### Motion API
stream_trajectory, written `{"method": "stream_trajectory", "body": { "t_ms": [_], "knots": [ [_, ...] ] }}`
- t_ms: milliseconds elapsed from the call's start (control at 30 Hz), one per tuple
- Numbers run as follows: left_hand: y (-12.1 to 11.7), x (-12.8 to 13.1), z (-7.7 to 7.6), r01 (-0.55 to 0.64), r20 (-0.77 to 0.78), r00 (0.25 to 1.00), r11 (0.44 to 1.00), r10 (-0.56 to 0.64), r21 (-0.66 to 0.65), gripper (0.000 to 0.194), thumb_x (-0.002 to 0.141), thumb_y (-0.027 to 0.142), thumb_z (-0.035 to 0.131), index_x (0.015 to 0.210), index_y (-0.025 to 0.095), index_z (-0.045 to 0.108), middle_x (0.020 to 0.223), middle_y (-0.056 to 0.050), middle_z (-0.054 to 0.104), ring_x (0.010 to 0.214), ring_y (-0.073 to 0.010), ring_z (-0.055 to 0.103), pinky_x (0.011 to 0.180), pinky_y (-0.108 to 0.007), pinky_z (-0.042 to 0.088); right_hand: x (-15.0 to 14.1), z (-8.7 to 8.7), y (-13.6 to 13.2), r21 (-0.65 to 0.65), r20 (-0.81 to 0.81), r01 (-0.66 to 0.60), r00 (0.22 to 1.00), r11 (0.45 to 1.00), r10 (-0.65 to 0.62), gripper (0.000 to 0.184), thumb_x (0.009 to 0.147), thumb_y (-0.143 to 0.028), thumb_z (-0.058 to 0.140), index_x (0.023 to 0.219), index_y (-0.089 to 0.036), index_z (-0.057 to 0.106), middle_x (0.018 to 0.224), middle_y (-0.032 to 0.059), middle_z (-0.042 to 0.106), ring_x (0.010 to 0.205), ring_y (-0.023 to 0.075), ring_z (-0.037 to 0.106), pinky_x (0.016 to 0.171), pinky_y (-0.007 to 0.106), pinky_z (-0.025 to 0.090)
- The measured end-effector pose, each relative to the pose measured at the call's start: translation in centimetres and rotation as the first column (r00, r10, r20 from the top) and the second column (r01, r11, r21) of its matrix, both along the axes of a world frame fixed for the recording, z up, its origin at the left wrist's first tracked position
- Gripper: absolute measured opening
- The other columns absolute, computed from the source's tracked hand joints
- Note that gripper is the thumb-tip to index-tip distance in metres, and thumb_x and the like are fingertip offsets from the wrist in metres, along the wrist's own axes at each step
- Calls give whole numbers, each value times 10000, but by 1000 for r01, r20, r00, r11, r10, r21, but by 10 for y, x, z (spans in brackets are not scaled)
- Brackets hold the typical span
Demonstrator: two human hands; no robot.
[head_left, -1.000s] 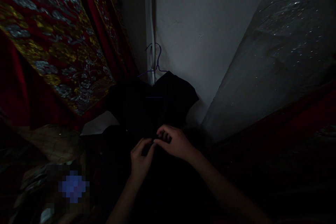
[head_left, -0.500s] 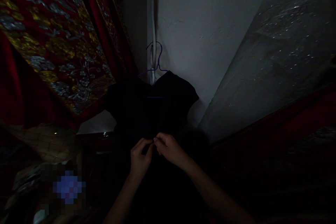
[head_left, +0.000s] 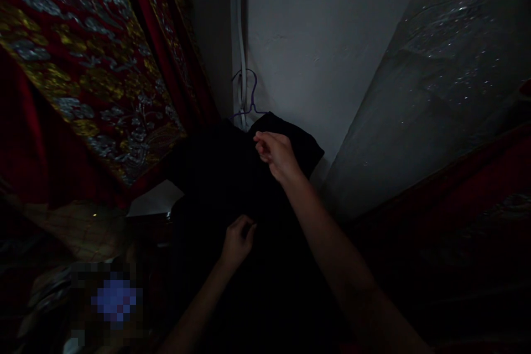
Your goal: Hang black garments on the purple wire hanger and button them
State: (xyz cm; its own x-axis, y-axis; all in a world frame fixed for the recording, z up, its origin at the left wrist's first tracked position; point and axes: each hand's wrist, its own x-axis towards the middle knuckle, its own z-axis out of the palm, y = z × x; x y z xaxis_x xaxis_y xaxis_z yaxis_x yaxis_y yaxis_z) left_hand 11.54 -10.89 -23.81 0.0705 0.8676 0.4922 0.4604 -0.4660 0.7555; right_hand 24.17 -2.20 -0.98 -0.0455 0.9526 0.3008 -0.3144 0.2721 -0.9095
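Two bare hands work in dim light before a black garment point(head_left: 203, 171), which fills the centre of the frame and runs down into darkness at the lower edge. It hangs from a thin purple hanger point(head_left: 253, 91), whose hook shows just above the middle of the frame, beside a pale vertical strip point(head_left: 242, 27) that comes down from the top edge. The left hand point(head_left: 239, 239) is just below the centre of the frame, its thumb and forefinger bent round so that the tips come close together over the dark cloth; whether they are clamped on a fold of it cannot be told. The right hand point(head_left: 276, 152) is higher and a little to the right, in front of the garment's right-hand shoulder in the frame, well apart from the left hand. Its fingers are curled and the thumb lies near the forefinger; whether something thin is held between them is too dark to tell, as is whether this hand touches the cloth. Red cloth with gold and silver embroidery point(head_left: 91, 61) slants across the upper left of the frame. Grey wall point(head_left: 315, 27) fills the upper middle, and a glinting clear sheet point(head_left: 448, 77) covers the upper right, above a dark red cloth point(head_left: 468, 180) at the right edge. A blurred-out patch with blue in it point(head_left: 115, 298) sits at the lower left.
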Motion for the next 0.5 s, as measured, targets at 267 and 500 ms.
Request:
{"method": "stream_trajectory", "body": {
  "t_ms": [267, 500],
  "knots": [
    [38, -16, 157, -84, 77, 995, 905, 57, 416, 370, 972, 249, 543, 1338, 202, 554, 1044, -61, 703, 931, -166, 672, 887, -315, 521, 4, -14, -24, 212, 176, 35, 982, 977, -73, 330, 845, -493, 646, 743, -184, 587, 505, -33, 581, 392, 53, 383, 416, 201, 245],
    [63, -20, 224, 57, -207, 976, 835, 69, 548, 88, 939, 198, 586, 899, 171, 660, 812, -6, 693, 726, -132, 649, 709, -235, 492, 6, -13, -17, 368, 281, 85, 939, 926, -198, 285, 903, -444, 597, 754, -207, 544, 552, -46, 523, 483, 86, 444, 496, 223, 310]
  ]
}}
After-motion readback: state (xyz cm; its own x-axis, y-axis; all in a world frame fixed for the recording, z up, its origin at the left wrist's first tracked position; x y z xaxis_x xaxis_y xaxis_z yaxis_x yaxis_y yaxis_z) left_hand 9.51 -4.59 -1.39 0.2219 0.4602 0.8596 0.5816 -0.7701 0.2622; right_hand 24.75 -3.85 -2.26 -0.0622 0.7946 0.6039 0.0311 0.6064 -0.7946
